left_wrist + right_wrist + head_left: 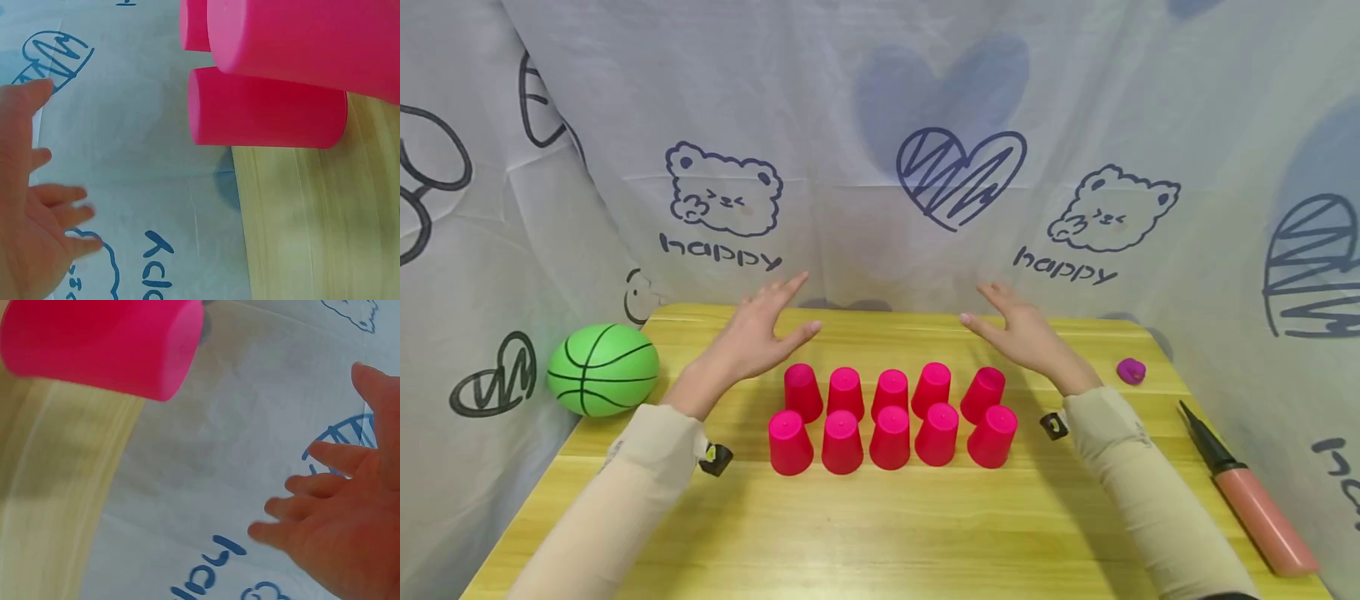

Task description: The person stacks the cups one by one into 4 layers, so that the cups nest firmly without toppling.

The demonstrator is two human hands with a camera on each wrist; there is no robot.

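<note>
Ten pink cups [890,440] stand upside down on the wooden tabletop [865,537], in a near row of five and a far row of five. The near cups partly cover the far ones, so whether front and back cups touch cannot be told; within the near row, small gaps show between neighbours. The far row is a little uneven.

The left hand [747,337] hovers at the far left of the cups and the right hand [1028,335] at their far right. Both have fingers extended and thumbs held apart, gripping nothing; the wrist views show the fingers spread, with cups beside them but well clear.

Judging by this layout, setting the cups out in two rows looks complete: every cup is upright on its rim, and none is stacked, nested or toppled. If any arranging is left, it seems to be only evening up the far row; any lifting or stacking would be wholly undone.

A green ball [602,371] sits at the left edge, a purple lump [1131,371] lies on the far right, and a pink pump [1262,517] with a black nozzle lies along the near right edge. A patterned cloth [842,100] hangs behind.
</note>
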